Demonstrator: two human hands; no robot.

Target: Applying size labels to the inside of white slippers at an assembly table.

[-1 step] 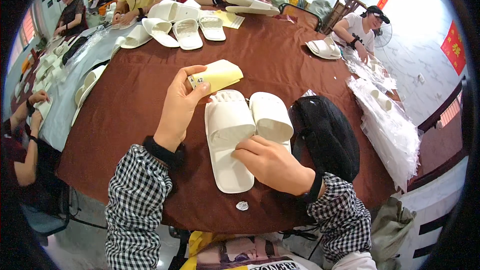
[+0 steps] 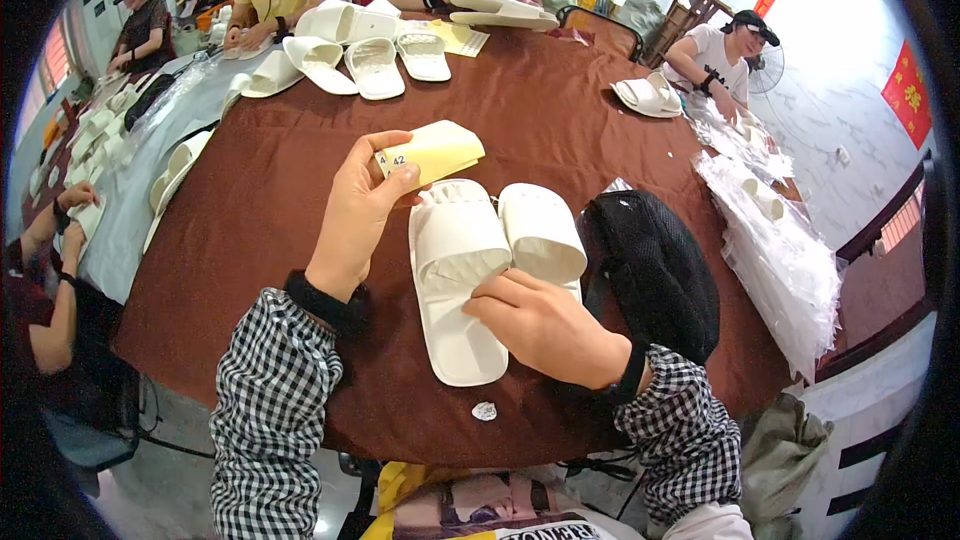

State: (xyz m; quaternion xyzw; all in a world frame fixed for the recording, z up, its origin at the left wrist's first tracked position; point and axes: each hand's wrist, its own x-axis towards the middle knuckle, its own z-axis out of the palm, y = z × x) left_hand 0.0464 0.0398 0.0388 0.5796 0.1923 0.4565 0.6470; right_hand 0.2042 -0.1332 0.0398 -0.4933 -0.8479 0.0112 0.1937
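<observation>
My left hand (image 2: 362, 202) pinches a curled yellow sticker sheet (image 2: 448, 150) between thumb and fingers, just beyond the slippers. A pair of white slide slippers lies side by side on the brown cloth, toes away from me. Over the footbed of the left slipper (image 2: 462, 340), my right hand (image 2: 550, 325) is closed, its fingertips pressed together close below the strap. Whatever those fingertips may hold is too small or hidden to make out. My right hand covers the heel part of the right slipper (image 2: 543, 230).
A black mesh bag (image 2: 655, 275) lies right of the slippers. A crumpled white scrap (image 2: 484, 411) sits near the front edge. More white slippers (image 2: 375, 68) stand at the far left, and clear plastic bags (image 2: 775, 260) spread along the right edge. Several people work around the table.
</observation>
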